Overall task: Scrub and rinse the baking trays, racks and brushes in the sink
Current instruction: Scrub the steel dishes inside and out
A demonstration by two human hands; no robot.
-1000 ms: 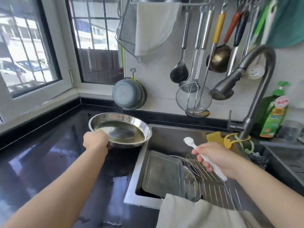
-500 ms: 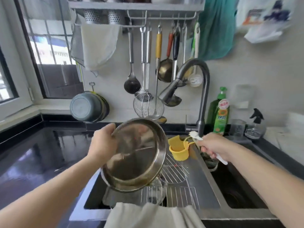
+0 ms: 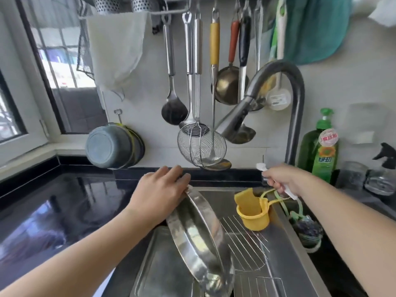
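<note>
Left hand (image 3: 159,190) is resting on the top rim of the round steel pan (image 3: 199,234), fingers mostly straight and draped over the edge, more steadying than gripping. Right hand (image 3: 285,179) is wrapped around the white handle of a brush (image 3: 261,168) near the base of the tap (image 3: 278,86); the bristle end is hidden.

The pan stands tilted on edge inside the sink (image 3: 287,239), leaning over a flat rectangular baking tray (image 3: 158,266), with wire racks (image 3: 244,243) just to its right. Looks like there's a bit of water pooled at its low end.

Handling-wise, I'd guess the pan is thin stamped stainless: stiff, fairly light, very slick when wet. The rolled rim is the obvious place to hold, thumb on one side and fingers on the other, since the polished wall gives nothing to bite on. On edge like that it could slide or clang down onto the tray if let go.

The racks are thin welded rods, springy and easy to snag, best lifted by the outer frame. The tray is dull matte metal with rounded corners and a raised lip. The black bench (image 3: 64,211) is glossy stone, very reflective. A soft yellow sponge sits in its yellow cup (image 3: 252,219).
</note>
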